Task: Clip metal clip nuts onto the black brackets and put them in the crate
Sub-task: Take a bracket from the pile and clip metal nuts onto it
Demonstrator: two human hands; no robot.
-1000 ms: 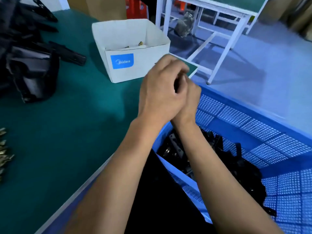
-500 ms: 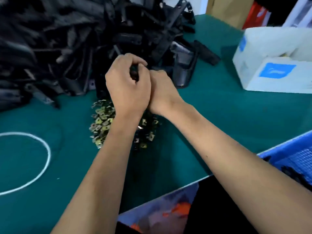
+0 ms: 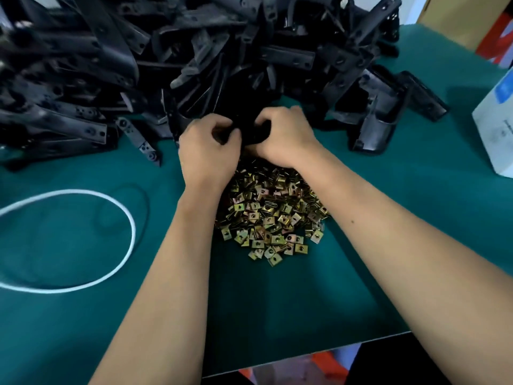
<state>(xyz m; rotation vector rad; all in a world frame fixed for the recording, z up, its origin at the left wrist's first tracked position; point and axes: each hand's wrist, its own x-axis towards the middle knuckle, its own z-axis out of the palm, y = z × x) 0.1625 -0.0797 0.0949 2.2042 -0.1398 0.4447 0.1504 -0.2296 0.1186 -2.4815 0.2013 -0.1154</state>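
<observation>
Both hands work together at the centre of the green table (image 3: 277,301), just above the heap of clip nuts. The left hand (image 3: 206,151) has its fingers curled, and the right hand (image 3: 286,134) also has its fingers curled; between them they hold a dark piece, which I judge to be one black bracket (image 3: 251,132). It is mostly hidden by the fingers, so I cannot tell if a clip nut is already on it or if a nut is pinched in either hand.

The clip nuts (image 3: 266,215), brass coloured, lie in a loose heap directly below the hands, toward 6 o'clock from them. The big pile of black brackets (image 3: 166,59) fills the far side of the table from 9 o'clock to 1 o'clock. A white box (image 3: 497,129) stands at 3 o'clock, and a white cord loop (image 3: 130,218) lies at 8 o'clock.

The crate is not in this view, so how many finished pieces it holds cannot be said. As I judge it, much work is left: the bracket pile is large and the nuts are still many. The present step seems to be the fitting of one bracket.
</observation>
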